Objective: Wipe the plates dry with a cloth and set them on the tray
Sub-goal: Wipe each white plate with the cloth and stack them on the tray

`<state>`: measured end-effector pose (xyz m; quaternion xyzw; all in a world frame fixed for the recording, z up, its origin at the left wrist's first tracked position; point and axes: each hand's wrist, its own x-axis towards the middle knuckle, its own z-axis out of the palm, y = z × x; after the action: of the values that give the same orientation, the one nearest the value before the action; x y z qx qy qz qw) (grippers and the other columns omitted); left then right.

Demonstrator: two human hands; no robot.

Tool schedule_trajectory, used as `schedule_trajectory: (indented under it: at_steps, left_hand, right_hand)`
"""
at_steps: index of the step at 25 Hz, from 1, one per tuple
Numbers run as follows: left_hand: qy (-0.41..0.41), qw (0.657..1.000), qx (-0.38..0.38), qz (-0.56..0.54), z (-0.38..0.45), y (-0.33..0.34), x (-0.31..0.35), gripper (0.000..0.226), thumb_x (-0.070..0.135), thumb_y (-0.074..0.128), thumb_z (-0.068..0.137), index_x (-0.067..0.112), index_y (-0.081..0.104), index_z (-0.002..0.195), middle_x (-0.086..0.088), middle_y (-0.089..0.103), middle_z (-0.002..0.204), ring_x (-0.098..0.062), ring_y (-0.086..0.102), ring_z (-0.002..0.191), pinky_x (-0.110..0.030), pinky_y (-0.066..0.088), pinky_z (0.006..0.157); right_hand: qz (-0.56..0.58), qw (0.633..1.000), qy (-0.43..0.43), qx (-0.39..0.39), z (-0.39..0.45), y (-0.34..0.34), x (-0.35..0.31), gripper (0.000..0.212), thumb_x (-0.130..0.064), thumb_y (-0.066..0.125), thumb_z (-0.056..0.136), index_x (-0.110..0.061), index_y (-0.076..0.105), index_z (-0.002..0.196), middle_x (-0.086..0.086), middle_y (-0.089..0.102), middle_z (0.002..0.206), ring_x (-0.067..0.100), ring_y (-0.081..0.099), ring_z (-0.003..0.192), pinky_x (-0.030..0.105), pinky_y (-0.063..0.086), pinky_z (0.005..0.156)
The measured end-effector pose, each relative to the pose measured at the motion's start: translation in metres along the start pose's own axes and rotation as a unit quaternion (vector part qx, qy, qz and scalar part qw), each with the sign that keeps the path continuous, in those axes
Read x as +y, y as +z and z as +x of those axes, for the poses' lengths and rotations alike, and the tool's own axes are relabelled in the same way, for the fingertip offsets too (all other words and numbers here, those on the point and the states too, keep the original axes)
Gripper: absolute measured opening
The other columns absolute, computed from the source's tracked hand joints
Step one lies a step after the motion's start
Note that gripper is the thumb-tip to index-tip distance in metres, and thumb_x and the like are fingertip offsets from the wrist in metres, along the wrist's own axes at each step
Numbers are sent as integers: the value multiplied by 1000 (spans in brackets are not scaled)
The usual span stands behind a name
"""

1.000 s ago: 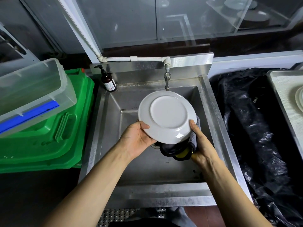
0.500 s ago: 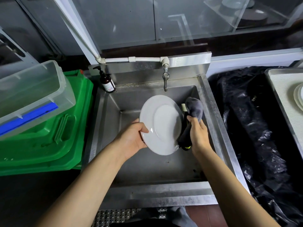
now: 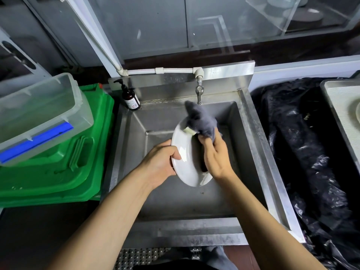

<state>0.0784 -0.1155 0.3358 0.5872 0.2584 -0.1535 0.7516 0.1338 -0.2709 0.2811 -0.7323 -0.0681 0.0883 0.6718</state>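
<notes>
— So, how are the two hands set over the sink (image 3: pixel 251 145)?
— Both forearms reach in from the near edge. The left hand (image 3: pixel 161 164) grips the left rim of a white plate (image 3: pixel 185 152), thumb curled over the near face, and holds it tipped up on edge above the basin. The right hand (image 3: pixel 216 154) is on the plate's right side, its fingers (image 3: pixel 206 142) curled round a bunched grey cloth (image 3: pixel 202 121).
— Where does the cloth sit against the plate?
— It is against the plate's upper right rim, and a loose end sticks up toward the tap (image 3: pixel 199 92). A pale tag shows where cloth and plate meet.
— What can't you make out?
— The plate's far face is turned away, and the left hand's fingers behind it are hidden. Whether the right palm touches the plate I cannot tell. The tray (image 3: pixel 339 115) at far right is cut off by the frame edge, with just a sliver of another plate (image 3: pixel 357 112) on it.
</notes>
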Motion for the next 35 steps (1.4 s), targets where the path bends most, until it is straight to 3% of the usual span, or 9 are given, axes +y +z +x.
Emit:
schedule_trajectory:
  at_steps: [3, 7, 9, 14, 21, 26, 29, 32, 35]
  left_hand:
    - [-9, 1000, -4, 24, -1, -2, 0, 40, 3, 50, 62, 14, 75, 92, -13, 73, 96, -32, 66, 89, -47, 54, 78]
    - [-10, 999, 35, -2, 5, 3, 0, 34, -6, 41, 79, -3, 67, 101, -24, 72, 102, -41, 68, 101, -55, 54, 88]
    - [-10, 999, 30, -20, 5, 3, -1, 41, -9, 39, 78, 6, 72, 95, -22, 73, 104, -38, 69, 99, -53, 56, 86]
    - [-11, 998, 41, -40, 3, 10, 8, 47, -11, 36, 78, -1, 65, 114, -25, 69, 108, -38, 66, 95, -56, 53, 89]
    - [-29, 982, 85, -164, 12, 24, 26, 19, 3, 48, 95, 9, 60, 108, -21, 58, 107, -33, 58, 97, -46, 47, 89]
    - [-19, 979, 112, -171, 21, 17, 22, 52, -2, 39, 98, 18, 71, 62, -3, 69, 62, -17, 68, 58, -31, 56, 60]
    - [-20, 979, 106, -176, 22, 14, 23, 65, 3, 41, 97, 18, 68, 40, -1, 64, 49, -13, 65, 44, -21, 51, 43]
    - [-16, 968, 137, -210, 26, 8, 26, 41, -10, 37, 83, 14, 66, 68, -8, 64, 58, -23, 65, 54, -32, 57, 50]
    - [-4, 971, 108, -214, 24, -2, 30, 43, -12, 31, 76, 10, 58, 101, -21, 70, 95, -35, 68, 84, -48, 61, 65]
  right_hand:
    - [20, 997, 53, 48, 3, 2, 1, 42, -36, 50, 92, -18, 62, 128, 1, 67, 125, 19, 59, 120, 52, 42, 109]
    - [-39, 987, -141, -69, -10, 25, -1, 52, -29, 47, 98, -33, 46, 149, -22, 45, 154, 3, 33, 149, 34, 20, 126]
    - [-18, 997, -67, -34, -5, 23, -1, 51, -34, 47, 95, -23, 54, 145, -8, 51, 152, 9, 40, 145, 35, 27, 123]
    - [47, 998, 44, 22, -8, 24, -13, 17, -33, 46, 90, -29, 62, 86, -12, 64, 85, 3, 55, 82, 23, 42, 78]
    - [92, 996, 20, 12, -31, 36, -18, 25, -33, 41, 84, -38, 55, 64, -18, 51, 59, 1, 44, 59, 16, 40, 56]
    - [97, 994, 42, 28, -57, 42, 5, 41, -36, 43, 87, -54, 64, 116, -5, 57, 111, 21, 51, 109, 71, 47, 98]
    - [13, 994, -104, 36, -65, 41, 17, 45, -45, 42, 102, -41, 50, 146, -19, 51, 149, 12, 40, 146, 57, 23, 123]
    - [-53, 983, -172, 28, -70, 39, 28, 64, -56, 34, 106, -9, 47, 149, 1, 46, 157, 21, 36, 150, 47, 16, 127]
    - [-30, 992, -96, 71, -75, 35, 40, 59, -51, 41, 103, -15, 48, 148, -4, 54, 150, 11, 46, 142, 32, 32, 120]
